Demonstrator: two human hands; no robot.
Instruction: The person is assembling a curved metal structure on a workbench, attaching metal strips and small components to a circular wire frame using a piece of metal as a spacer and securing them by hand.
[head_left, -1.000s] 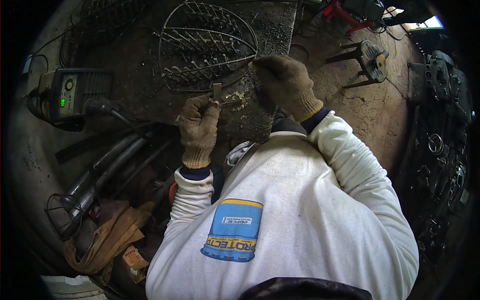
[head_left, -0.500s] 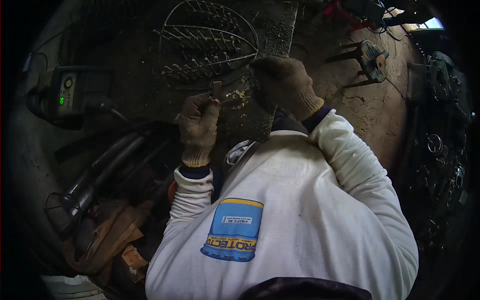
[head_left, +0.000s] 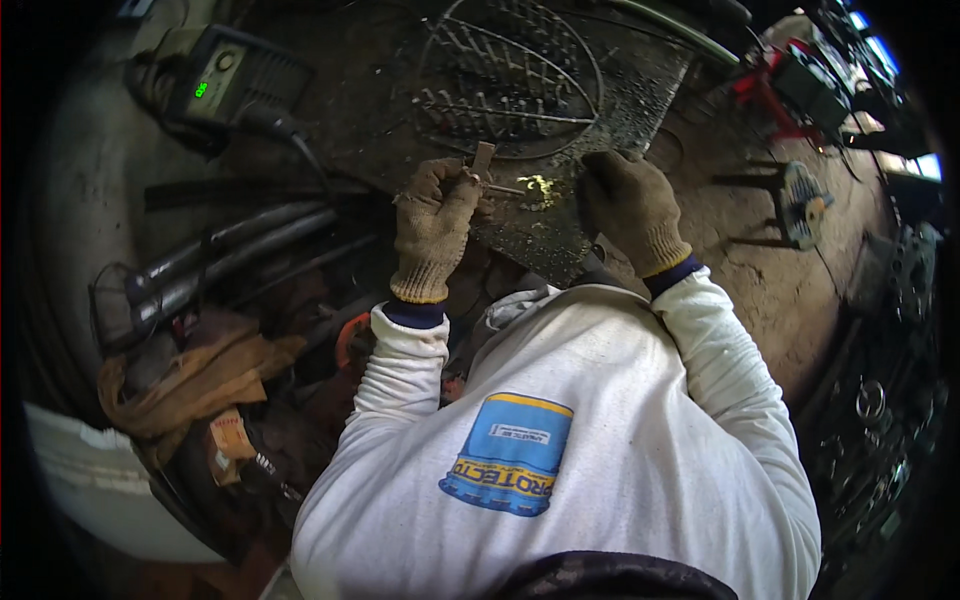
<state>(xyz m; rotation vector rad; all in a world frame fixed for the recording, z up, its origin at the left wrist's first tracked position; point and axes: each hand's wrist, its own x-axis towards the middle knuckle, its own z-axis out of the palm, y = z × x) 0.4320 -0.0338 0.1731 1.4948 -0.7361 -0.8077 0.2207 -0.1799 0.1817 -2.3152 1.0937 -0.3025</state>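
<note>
My left hand [head_left: 435,220], in a knitted work glove, pinches a small flat metal piece [head_left: 483,158] that stands up past the fingertips. A thin metal rod [head_left: 505,189] juts from beside those fingers toward bright yellowish bits [head_left: 540,188] on the dark worktable [head_left: 652,98]. My right hand [head_left: 640,212], gloved alike, is closed at the table's right edge; shadow hides what its fingers hold, if anything. Just beyond both hands lies a round wire frame [head_left: 597,85] with rows of short upright metal rods inside it.
A power unit [head_left: 225,85] with a green display stands at the far left, its cable running toward the table. Dark metal tubes [head_left: 235,245] lie left of my left hand. Brown cloth [head_left: 215,365] and a torn carton [head_left: 232,438] lie nearer. A stool [head_left: 800,205] stands to the right.
The whole view has shifted, so the table and both hands appear farther right. My hands keep nearly the same pose, and the left still grips the flat metal piece.
</note>
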